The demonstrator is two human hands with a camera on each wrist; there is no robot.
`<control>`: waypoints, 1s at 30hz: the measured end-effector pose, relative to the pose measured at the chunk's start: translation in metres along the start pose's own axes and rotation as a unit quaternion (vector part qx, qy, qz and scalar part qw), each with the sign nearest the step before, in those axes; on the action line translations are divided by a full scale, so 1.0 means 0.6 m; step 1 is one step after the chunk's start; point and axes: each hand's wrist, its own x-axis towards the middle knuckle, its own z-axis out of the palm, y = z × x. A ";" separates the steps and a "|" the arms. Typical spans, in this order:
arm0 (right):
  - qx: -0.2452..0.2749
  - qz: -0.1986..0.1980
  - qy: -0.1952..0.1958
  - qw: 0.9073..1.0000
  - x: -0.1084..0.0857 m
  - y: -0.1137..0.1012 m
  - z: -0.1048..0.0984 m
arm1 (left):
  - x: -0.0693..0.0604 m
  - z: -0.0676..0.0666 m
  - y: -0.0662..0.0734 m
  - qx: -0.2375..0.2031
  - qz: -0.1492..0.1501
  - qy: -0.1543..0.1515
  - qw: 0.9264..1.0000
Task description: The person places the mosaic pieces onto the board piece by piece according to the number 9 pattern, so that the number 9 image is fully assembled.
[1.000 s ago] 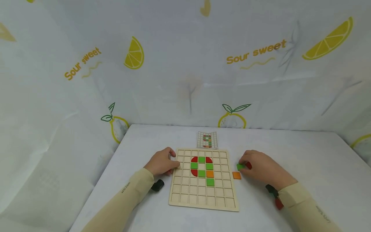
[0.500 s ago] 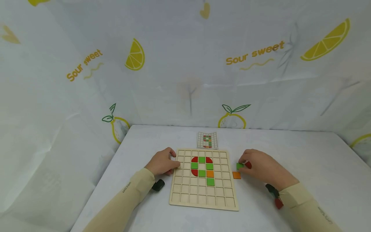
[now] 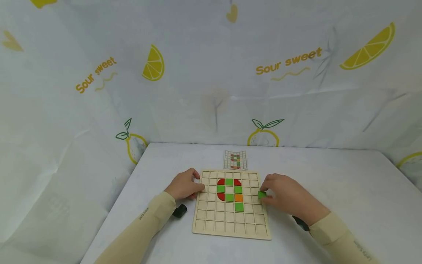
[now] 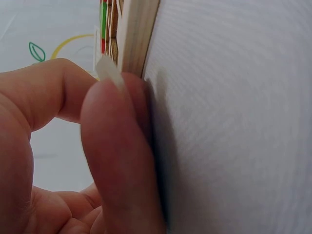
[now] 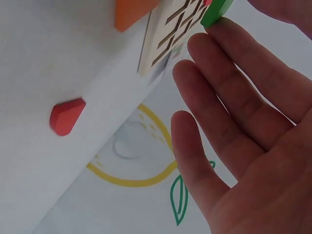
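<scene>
My right hand (image 3: 288, 194) pinches a green square tile (image 3: 261, 194) between thumb and fingertips, over the right edge of a pale wooden grid board (image 3: 219, 223). In the right wrist view the other fingers stretch out beside the tile. My left hand (image 3: 185, 184) holds the board's left edge, thumb and bent fingers against it; the left wrist view shows the thumb tip close to the wooden rim (image 4: 138, 39). Green, red and orange tiles (image 3: 229, 197) sit in the grid, forming a shape like a 9.
A pattern card (image 3: 235, 160) lies behind the board. In the right wrist view, a red tile (image 5: 67, 116) and an orange tile (image 5: 134, 12) lie on the white table. Dark objects sit near the left wrist (image 3: 180, 211) and under the right wrist (image 3: 300, 223).
My right hand has picked up the green tile from the table and carried it left to the board's right edge. The left hand stays in place.
</scene>
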 end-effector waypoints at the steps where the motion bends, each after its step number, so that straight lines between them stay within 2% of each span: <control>1: -0.003 -0.004 0.002 1.000 0.001 -0.005 0.003 | 0.000 0.000 0.000 0.001 0.000 0.000 1.000; 9: -0.011 -0.027 -0.005 1.000 0.001 -0.051 0.012 | -0.002 0.001 -0.001 0.003 -0.005 0.000 1.000; 17: -0.023 -0.081 -0.004 0.996 0.002 -0.087 0.022 | 0.002 0.001 0.000 0.000 -0.002 -0.002 1.000; 25: -0.030 -0.109 0.007 0.994 0.000 -0.100 0.034 | 0.003 0.000 0.000 -0.001 -0.005 -0.002 1.000; 30: -0.030 -0.113 -0.006 0.993 0.000 -0.106 0.039 | 0.003 0.000 -0.002 0.006 -0.006 -0.001 1.000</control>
